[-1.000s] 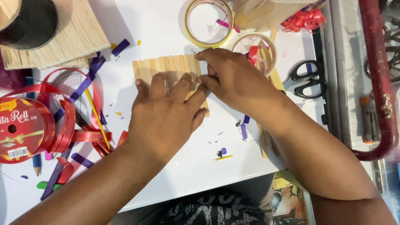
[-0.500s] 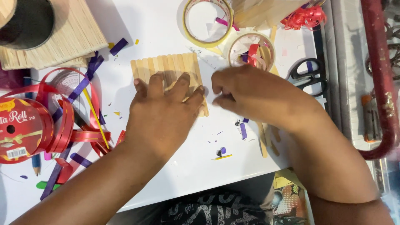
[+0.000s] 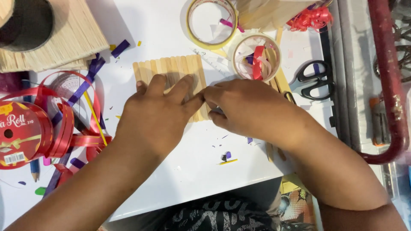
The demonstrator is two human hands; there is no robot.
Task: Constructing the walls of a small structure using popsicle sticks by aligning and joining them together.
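Note:
A flat panel of wooden craft sticks [image 3: 171,68] laid side by side lies on the white table [image 3: 188,162]. My left hand [image 3: 156,113] presses flat on the panel's lower half, fingers spread. My right hand [image 3: 252,109] rests at the panel's lower right edge, fingertips curled against the last stick and touching my left thumb. What sits under the right fingertips is hidden.
Two tape rolls [image 3: 212,21] [image 3: 257,55] lie behind the panel, the nearer one filled with ribbon scraps. Black scissors [image 3: 314,81] sit at the right. A red ribbon spool [image 3: 19,134] with loose red ribbon, purple strips and a stack of wooden sticks [image 3: 55,40] are at the left.
My right hand slid from the panel's upper right corner down to its lower right edge. My left hand stayed pressed on the panel.

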